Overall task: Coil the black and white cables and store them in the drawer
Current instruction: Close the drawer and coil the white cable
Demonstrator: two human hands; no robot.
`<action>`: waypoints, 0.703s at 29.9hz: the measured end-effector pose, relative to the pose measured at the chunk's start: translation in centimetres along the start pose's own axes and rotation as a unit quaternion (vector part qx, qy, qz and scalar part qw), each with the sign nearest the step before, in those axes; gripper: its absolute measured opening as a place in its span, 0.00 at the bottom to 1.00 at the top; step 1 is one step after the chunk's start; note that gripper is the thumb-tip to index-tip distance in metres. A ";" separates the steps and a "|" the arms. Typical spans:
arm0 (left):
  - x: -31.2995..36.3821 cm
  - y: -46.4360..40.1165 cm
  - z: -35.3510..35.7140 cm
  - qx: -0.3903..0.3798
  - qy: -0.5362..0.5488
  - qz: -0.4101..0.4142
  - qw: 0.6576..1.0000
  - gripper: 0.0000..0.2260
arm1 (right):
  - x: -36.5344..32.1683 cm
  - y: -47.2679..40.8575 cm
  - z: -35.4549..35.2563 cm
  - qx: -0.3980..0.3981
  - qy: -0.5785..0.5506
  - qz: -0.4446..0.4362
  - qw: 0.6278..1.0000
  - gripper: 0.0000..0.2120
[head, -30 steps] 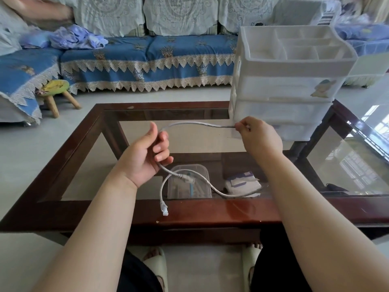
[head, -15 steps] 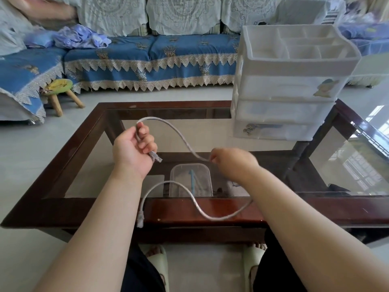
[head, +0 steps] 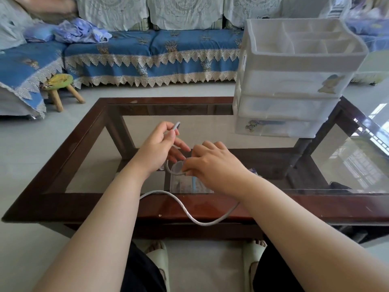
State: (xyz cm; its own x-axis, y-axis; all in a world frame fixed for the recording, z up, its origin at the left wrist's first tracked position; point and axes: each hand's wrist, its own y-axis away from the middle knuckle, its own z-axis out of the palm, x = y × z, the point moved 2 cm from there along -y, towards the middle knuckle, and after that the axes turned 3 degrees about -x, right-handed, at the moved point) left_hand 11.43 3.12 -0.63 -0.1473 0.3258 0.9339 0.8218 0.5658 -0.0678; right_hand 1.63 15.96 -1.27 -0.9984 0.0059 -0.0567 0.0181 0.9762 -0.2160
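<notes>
Coiling the white cable (head: 185, 209) is in hand — the left hand (head: 156, 149) pinches one plug end, the right hand (head: 212, 163) grips a loop beside it, slack trailing over the table (head: 63, 203)'s near edge. Next — gather another loop; the drawer unit (head: 294, 85) stands at the far right corner.

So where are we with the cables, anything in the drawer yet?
Nothing looks stored: the drawer unit has all its drawers shut. In hand: the left hand pinches one end of the white cable while the right hand bends a loop; the rest hangs uncoiled. No black cable is in view.
</notes>
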 end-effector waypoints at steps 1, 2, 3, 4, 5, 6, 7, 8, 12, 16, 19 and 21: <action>0.2 0.1 0.2 -0.015 -0.009 -0.004 1.000 0.07 | 0.3 0.0 -0.3 0.011 -0.006 0.001 1.000 0.09; 0.1 0.1 0.4 -0.030 -0.032 -0.008 0.999 0.07 | 0.6 0.0 -0.5 0.011 -0.015 0.005 1.000 0.10; 0.0 0.2 0.6 -0.044 -0.063 -0.015 0.997 0.07 | 0.7 0.0 -0.7 0.004 -0.028 0.007 1.000 0.10; -0.1 0.2 0.9 -0.063 -0.091 -0.024 0.994 0.08 | 0.7 0.0 -0.8 -0.006 -0.045 0.007 0.999 0.10; -0.3 0.2 1.2 -0.088 -0.098 -0.035 0.991 0.09 | 0.7 -0.1 -1.0 -0.010 -0.068 0.005 0.998 0.10; -0.3 0.2 1.6 -0.118 -0.081 -0.045 0.989 0.11 | 0.6 -0.1 -1.2 -0.005 -0.095 0.005 0.995 0.09; -0.3 0.2 2.0 -0.146 -0.052 -0.054 0.986 0.13 | 0.8 -0.1 -1.4 0.010 -0.120 0.014 0.993 0.08; -0.3 0.2 2.3 -0.167 -0.022 -0.064 0.984 0.14 | 1.1 -0.1 -1.6 0.028 -0.138 0.039 0.989 0.10; 0.3 0.6 3.0 -0.220 0.100 -0.103 0.965 0.19 | 3.1 -0.1 -2.0 0.029 -0.149 0.181 0.972 0.25; 0.6 0.7 2.9 -0.230 0.175 -0.107 0.951 0.17 | 4.2 0.0 -2.1 -0.006 -0.223 0.191 0.956 0.21; 0.8 0.8 3.0 -0.217 0.197 -0.103 0.951 0.16 | 4.3 0.2 -2.2 -0.028 -0.277 0.183 0.943 0.17; 0.9 1.0 3.2 -0.218 0.223 -0.112 0.943 0.17 | 4.2 0.3 -2.2 -0.024 -0.306 0.177 0.935 0.18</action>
State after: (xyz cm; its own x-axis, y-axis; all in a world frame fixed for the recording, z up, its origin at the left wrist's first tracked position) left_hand 10.31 6.39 -0.97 -0.1776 -0.1715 0.9690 0.9602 0.1853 0.2088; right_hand -2.71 16.77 0.55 -0.7116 0.2205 -0.6671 0.3252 0.9450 -0.0345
